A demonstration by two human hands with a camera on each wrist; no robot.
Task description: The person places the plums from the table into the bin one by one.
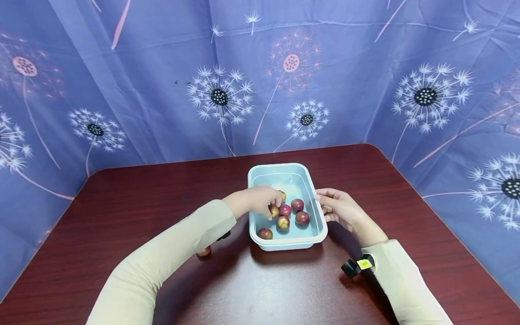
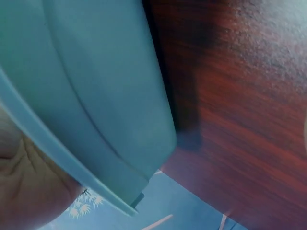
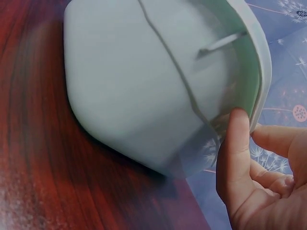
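A light blue plastic tub (image 1: 286, 241) stands on the table with several red and yellow plums lying loose inside. My left hand (image 1: 259, 199) reaches over the tub's left rim and pinches a plum (image 1: 274, 211) between thumb and fingers, low among the others. Another plum (image 1: 283, 223) lies just in front of it. In the left wrist view the tub's outer wall (image 2: 110, 86) covers the fingers, and only part of the palm shows. My right hand (image 1: 341, 208) holds the right rim; the right wrist view shows a finger (image 3: 236, 143) against the wall below the rim.
One more plum (image 1: 204, 252) sits on the dark red wooden table (image 1: 284, 289) left of the tub, partly covered by the left sleeve (image 1: 183, 243). A blue curtain (image 1: 162, 90) with dandelion prints hangs behind the table and along its sides.
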